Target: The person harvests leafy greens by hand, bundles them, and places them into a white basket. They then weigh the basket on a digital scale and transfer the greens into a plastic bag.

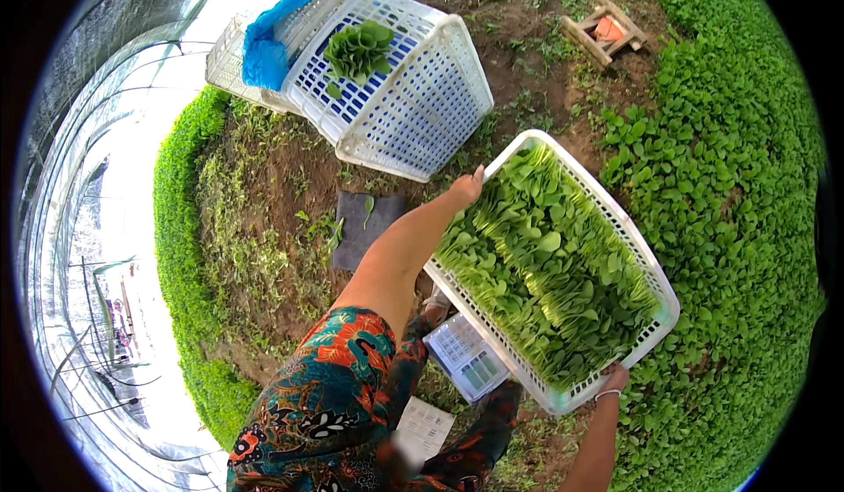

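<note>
A white perforated plastic basket (616, 205) is held tilted in front of me. It is packed with rows of leafy green vegetables (547, 261), stems and leaves laid in bands. My left hand (468, 185) grips the rim at the basket's upper left end. At the opposite end, my right hand (614, 378) holds the lower rim, its fingers partly hidden by the wall. Below the basket, by my legs, is a digital scale (468, 358) with a keypad and display, partly covered by the basket and a trouser leg.
Stacked white crates (422, 96) stand upper left, a leafy bunch (359, 51) on top and blue plastic sheeting (267, 47) beside it. A dark mat (369, 228) lies on soil. A small wooden stool (604, 32) sits farther off. Dense leafy crops (732, 228) grow at right. A printed sheet (425, 424) is near my lap.
</note>
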`<state>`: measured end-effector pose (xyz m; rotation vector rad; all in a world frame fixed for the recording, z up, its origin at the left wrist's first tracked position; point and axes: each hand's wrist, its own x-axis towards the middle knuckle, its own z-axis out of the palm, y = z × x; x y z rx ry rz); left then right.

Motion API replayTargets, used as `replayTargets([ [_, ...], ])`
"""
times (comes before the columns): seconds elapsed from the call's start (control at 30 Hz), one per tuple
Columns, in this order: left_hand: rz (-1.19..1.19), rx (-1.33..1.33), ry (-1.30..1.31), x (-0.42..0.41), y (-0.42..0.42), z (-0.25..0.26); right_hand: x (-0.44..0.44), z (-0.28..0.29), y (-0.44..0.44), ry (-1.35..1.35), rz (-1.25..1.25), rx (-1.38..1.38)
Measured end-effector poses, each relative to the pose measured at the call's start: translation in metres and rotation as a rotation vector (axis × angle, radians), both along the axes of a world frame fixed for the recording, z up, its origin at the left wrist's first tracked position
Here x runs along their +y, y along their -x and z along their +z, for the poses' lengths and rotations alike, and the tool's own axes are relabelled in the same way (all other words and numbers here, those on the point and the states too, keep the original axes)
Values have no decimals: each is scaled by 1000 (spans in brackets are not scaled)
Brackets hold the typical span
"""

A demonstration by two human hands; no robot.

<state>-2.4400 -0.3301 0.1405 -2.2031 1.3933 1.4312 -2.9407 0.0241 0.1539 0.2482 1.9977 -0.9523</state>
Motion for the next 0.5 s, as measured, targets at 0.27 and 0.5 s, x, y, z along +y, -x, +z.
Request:
replayTargets([
  [0.27, 362, 294, -16, 7, -12, 114, -53, 158, 6, 109, 117, 145],
  [0.5, 583, 470, 66, 61, -93, 257, -53, 285, -49, 209, 246, 285],
])
